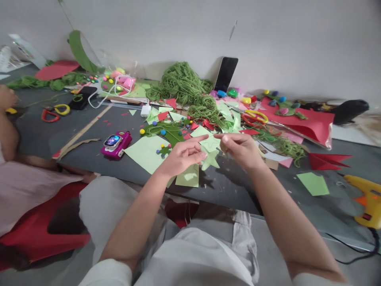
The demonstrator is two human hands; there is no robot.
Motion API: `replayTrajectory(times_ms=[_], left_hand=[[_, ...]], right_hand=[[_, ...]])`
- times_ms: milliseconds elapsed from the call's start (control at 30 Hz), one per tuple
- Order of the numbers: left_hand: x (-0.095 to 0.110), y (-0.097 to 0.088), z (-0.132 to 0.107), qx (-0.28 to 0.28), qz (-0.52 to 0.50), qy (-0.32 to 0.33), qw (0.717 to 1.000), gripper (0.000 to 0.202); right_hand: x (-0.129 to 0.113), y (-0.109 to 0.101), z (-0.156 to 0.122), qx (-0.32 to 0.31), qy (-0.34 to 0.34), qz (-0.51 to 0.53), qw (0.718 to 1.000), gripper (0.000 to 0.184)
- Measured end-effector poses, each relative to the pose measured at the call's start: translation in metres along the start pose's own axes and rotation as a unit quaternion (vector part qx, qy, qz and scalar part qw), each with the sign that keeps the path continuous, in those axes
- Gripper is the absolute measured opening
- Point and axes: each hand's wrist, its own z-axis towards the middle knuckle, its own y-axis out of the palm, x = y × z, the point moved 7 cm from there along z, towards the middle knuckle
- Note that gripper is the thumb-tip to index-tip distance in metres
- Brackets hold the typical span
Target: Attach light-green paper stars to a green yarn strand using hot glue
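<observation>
Over the front of the table, my left hand (185, 155) has its thumb and fingers closed on a point of a light green paper star (210, 160), with the index finger stretched out to the right. My right hand (240, 147) is just right of the star, fingers curled and index finger pointing left; anything in its pinch is too small to make out. Behind the star lies a light green paper piece (212, 143) with a star outline drawn on it. Below my left hand are a green paper piece (187, 179) and a large light green sheet (145, 153).
A yellow glue gun (367, 198) lies at the right edge. A heap of green yarn (184, 85) and a leaning phone (226, 73) stand at the back. Left are a purple device (116, 145) and scissors (56, 113). A person's arm (7, 119) rests at far left.
</observation>
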Motion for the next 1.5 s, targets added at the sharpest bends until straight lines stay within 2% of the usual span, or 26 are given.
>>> replayTrajectory(times_ms=[100,267,400,500,567,700,867,967,1067,1133,1167,1233,1300,1367,1400,1500], left_hand=[[-0.007,0.014,0.004,-0.022,-0.014,-0.021,0.999,0.031],[-0.027,0.015,0.006,0.029,-0.027,-0.086,0.996,0.030],[-0.030,0.015,0.007,0.030,-0.044,-0.091,0.994,0.030],[-0.028,0.010,0.008,0.045,-0.043,-0.086,0.994,0.033],[-0.026,0.007,0.008,0.053,-0.030,-0.082,0.995,0.034],[-0.024,0.005,0.007,0.058,-0.015,-0.075,0.995,0.037],[-0.025,0.005,0.006,0.049,0.009,-0.072,0.996,0.036],[-0.026,0.003,0.006,0.047,0.026,-0.071,0.996,0.034],[-0.026,-0.003,0.006,0.060,0.040,-0.069,0.995,0.034],[-0.024,-0.009,0.005,0.077,0.055,-0.066,0.993,0.035],[-0.023,-0.012,0.005,0.088,0.064,-0.063,0.992,0.035],[-0.021,-0.017,0.003,0.104,0.080,-0.055,0.990,0.035],[-0.018,-0.019,0.002,0.112,0.093,-0.041,0.988,0.034],[-0.014,-0.015,0.001,0.105,0.103,-0.020,0.989,0.032],[-0.012,-0.011,0.001,0.093,0.107,-0.012,0.990,0.032],[-0.010,0.004,0.001,0.042,0.112,-0.007,0.993,0.030]], right_hand=[[0.001,0.016,-0.001,-0.021,-0.013,-0.008,1.000,0.033],[0.006,0.019,0.001,-0.004,0.008,-0.008,1.000,0.031],[0.005,0.022,0.002,-0.023,0.016,0.050,0.998,0.025],[0.008,0.023,0.002,-0.036,0.048,0.107,0.992,0.024],[0.011,0.020,0.003,-0.024,0.072,0.149,0.986,0.025],[0.015,0.008,0.005,0.025,0.088,0.188,0.978,0.027],[0.017,-0.010,0.010,0.103,0.042,0.211,0.971,0.020],[0.017,-0.035,0.013,0.189,0.009,0.213,0.959,0.021],[0.013,-0.070,0.009,0.301,-0.050,0.202,0.931,0.021],[0.005,-0.084,0.004,0.327,-0.091,0.183,0.923,0.014],[0.002,-0.083,0.004,0.310,-0.094,0.168,0.931,0.011],[0.003,-0.066,0.006,0.218,-0.046,0.124,0.967,0.017],[0.014,-0.031,0.007,0.059,0.063,0.059,0.995,0.034],[0.027,0.002,0.002,-0.065,0.139,-0.015,0.988,0.051],[0.030,0.012,0.000,-0.088,0.151,-0.044,0.984,0.055],[0.031,0.025,-0.001,-0.093,0.141,-0.063,0.984,0.058]])
